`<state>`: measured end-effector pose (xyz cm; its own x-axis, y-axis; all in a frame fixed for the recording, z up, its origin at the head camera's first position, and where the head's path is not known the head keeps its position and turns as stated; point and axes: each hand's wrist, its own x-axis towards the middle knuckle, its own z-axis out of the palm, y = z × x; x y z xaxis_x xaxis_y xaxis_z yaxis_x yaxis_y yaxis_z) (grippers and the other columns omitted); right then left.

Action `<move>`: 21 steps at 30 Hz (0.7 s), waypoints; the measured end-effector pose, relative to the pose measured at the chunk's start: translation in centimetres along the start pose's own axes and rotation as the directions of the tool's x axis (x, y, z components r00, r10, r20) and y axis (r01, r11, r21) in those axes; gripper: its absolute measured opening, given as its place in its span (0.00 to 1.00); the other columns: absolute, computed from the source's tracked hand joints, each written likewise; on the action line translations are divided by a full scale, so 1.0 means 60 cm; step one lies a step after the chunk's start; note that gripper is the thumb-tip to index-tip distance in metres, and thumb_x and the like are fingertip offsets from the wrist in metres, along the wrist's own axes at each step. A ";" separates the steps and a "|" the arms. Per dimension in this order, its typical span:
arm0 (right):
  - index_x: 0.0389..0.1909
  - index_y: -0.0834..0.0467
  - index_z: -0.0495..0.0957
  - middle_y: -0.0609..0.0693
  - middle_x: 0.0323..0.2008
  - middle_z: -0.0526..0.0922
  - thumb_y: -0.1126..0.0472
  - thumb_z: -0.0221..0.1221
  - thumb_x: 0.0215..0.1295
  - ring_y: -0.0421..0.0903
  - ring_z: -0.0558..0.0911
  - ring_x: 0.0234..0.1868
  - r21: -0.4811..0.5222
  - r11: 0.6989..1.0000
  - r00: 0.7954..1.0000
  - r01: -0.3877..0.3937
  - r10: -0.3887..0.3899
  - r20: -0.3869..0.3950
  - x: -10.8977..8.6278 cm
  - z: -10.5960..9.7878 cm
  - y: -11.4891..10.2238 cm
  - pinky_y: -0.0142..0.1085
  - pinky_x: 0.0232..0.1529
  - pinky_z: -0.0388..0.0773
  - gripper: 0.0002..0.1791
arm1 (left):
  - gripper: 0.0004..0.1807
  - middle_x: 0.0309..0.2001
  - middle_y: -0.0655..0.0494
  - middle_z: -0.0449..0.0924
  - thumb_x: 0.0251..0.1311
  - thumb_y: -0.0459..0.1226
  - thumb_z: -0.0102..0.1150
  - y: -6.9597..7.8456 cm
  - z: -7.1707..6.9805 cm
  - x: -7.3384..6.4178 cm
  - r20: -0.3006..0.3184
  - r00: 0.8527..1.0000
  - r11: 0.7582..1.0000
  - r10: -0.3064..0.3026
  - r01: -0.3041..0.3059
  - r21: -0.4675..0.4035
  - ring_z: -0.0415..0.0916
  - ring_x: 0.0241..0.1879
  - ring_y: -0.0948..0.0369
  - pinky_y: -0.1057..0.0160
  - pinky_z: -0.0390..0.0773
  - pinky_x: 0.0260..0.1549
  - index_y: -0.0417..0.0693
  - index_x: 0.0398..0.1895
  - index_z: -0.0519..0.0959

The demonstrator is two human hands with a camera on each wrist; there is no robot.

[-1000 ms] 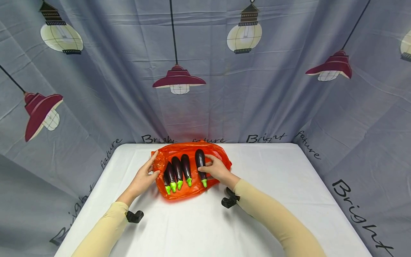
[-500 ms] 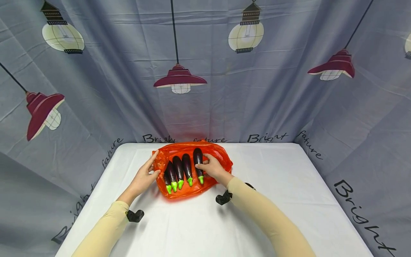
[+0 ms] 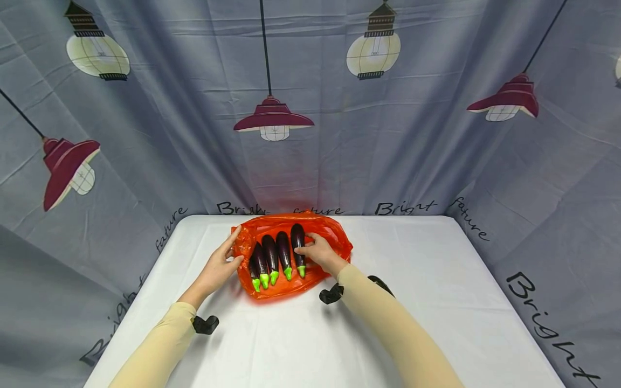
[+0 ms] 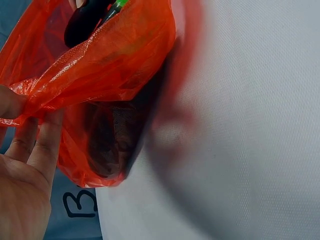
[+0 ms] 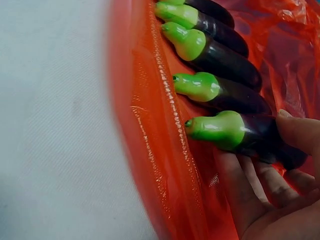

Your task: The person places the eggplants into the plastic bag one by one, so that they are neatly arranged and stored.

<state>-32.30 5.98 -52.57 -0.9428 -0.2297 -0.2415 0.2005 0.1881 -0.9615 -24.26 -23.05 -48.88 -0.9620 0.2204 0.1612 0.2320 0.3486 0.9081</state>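
A red plastic bag lies spread at the back of the table, its mouth wide. Several dark purple eggplants with bright green stem ends lie side by side in it. The rightmost eggplant is held by my right hand, thumb on top and fingers curled beneath it in the right wrist view. At the bag's left side, my left hand pinches the bag's edge between thumb and fingers. Dark eggplant shapes show through the red film in the left wrist view.
The white table reaches forward beneath both arms. Behind it hangs a grey-blue curtain printed with lamps and lettering. Each wrist carries a black camera mount.
My right hand has moved left with its eggplant, bringing it closer to the others in the bag. My left hand keeps its hold on the bag's edge.
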 end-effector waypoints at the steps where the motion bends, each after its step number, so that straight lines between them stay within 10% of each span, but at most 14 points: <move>1: 0.77 0.63 0.58 0.64 0.54 0.79 0.63 0.69 0.65 0.53 0.85 0.43 0.018 1.000 1.000 -0.008 0.008 0.003 0.002 0.000 0.000 0.47 0.41 0.86 0.43 | 0.43 0.81 0.37 0.38 0.70 0.23 0.52 0.004 0.000 -0.001 0.002 1.000 1.000 -0.003 0.003 -0.003 0.58 0.72 0.34 0.68 0.77 0.50 0.53 0.84 0.48; 21: 0.76 0.64 0.59 0.59 0.47 0.84 0.61 0.70 0.65 0.52 0.85 0.38 0.031 0.998 0.998 -0.062 0.063 -0.016 0.018 0.012 0.011 0.44 0.35 0.86 0.43 | 0.45 0.82 0.41 0.40 0.70 0.25 0.53 -0.020 -0.002 0.005 -0.018 1.000 1.000 0.004 -0.003 0.009 0.65 0.69 0.37 0.69 0.79 0.46 0.61 0.84 0.48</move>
<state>-33.00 5.20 -53.57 -0.9325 -0.2023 -0.2992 0.2668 0.1725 -0.9482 -24.81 -23.51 -49.87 -0.9636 0.2050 0.1714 0.2366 0.3565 0.9039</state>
